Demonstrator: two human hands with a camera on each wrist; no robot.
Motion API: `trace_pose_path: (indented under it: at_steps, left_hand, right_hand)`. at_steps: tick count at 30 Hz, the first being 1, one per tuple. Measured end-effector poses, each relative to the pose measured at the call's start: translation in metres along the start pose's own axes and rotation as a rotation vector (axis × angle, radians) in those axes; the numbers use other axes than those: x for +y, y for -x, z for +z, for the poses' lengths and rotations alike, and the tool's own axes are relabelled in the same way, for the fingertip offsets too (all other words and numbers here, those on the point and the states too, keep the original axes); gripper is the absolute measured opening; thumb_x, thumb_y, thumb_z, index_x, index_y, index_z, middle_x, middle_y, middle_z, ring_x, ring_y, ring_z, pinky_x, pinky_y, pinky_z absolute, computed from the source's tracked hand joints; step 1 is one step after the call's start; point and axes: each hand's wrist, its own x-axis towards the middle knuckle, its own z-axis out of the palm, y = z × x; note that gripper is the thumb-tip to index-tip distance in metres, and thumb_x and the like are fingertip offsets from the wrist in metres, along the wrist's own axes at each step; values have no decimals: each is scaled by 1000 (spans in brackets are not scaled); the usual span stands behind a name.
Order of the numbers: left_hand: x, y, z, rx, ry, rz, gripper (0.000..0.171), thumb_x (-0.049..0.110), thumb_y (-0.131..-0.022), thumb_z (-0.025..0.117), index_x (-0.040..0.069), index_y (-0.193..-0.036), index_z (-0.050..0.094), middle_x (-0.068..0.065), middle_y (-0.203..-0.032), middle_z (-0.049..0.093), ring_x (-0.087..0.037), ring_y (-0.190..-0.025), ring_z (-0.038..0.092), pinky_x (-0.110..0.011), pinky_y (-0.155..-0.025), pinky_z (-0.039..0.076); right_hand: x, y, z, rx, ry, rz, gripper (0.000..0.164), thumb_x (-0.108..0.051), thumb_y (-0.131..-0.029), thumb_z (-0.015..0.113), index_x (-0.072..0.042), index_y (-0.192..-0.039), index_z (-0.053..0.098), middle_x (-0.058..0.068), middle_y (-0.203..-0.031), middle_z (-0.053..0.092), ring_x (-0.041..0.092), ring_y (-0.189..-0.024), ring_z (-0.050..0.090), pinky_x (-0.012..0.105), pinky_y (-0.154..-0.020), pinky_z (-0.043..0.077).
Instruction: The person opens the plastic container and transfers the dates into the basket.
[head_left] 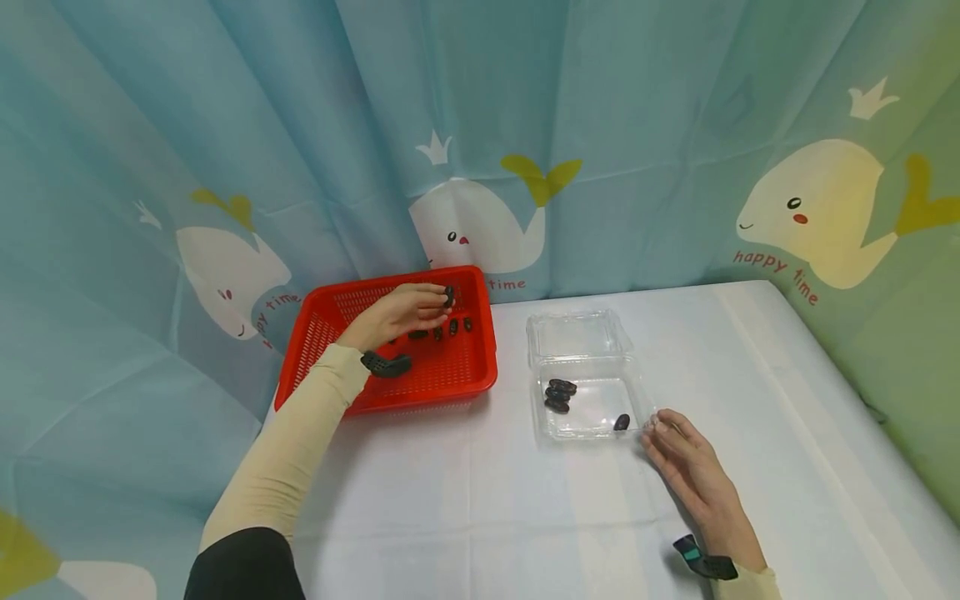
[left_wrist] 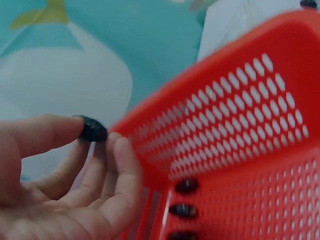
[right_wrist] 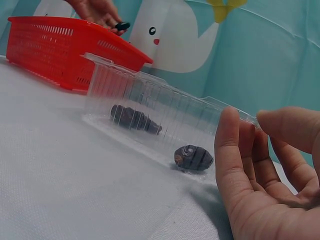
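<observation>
My left hand [head_left: 408,313] is over the red basket [head_left: 420,393], pinching one dark, glossy date [left_wrist: 93,129] between thumb and fingertips, above the basket floor. More dates [left_wrist: 183,210] lie in the basket below that hand. To the right, a clear plastic clamshell box [head_left: 592,435] stands with its lid [head_left: 576,335] laid back. Inside it, several dates [head_left: 558,395] sit together at the left, and a single date [right_wrist: 193,158] lies at the near right corner. My right hand [head_left: 693,467] pinches the box's rim at that corner, thumb above and fingers along the outer wall.
A white cloth [head_left: 525,517] covers the table under the basket and box. Behind and at both sides hangs a blue-green curtain [head_left: 637,125] printed with whales. The basket's back wall stands close against it.
</observation>
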Motion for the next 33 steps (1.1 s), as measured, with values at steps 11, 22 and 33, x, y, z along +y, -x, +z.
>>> trace_pose_path:
  at_steps: [11, 22, 33]
  left_hand:
    - [-29, -13, -25, -15, -4, -131, 38, 7, -108, 53, -4, -145, 49, -5, -110, 66, -19, -97, 67, -28, -90, 62]
    - [-41, -19, -22, -30, -12, -196, 47, 6, -106, 57, -8, -150, 46, -7, -106, 72, -22, -96, 71, -34, -93, 63]
    - [-51, -30, -8, 25, -155, -228, 37, 8, -101, 67, -6, -136, 62, -6, -99, 75, -22, -90, 73, -39, -95, 62]
  right_hand:
    - [0, 1, -1, 11, 20, -5, 22, -5, -109, 49, -19, -123, 59, -7, -112, 64, 5, -105, 68, 19, -100, 56]
    - [-2, 1, 0, 19, 23, -4, 22, -5, -109, 50, -20, -123, 60, -7, -110, 65, 5, -104, 68, 20, -100, 56]
    - [-1, 1, 3, 15, 16, -1, 21, -6, -109, 50, -18, -125, 57, -7, -110, 65, 5, -104, 68, 20, -99, 56]
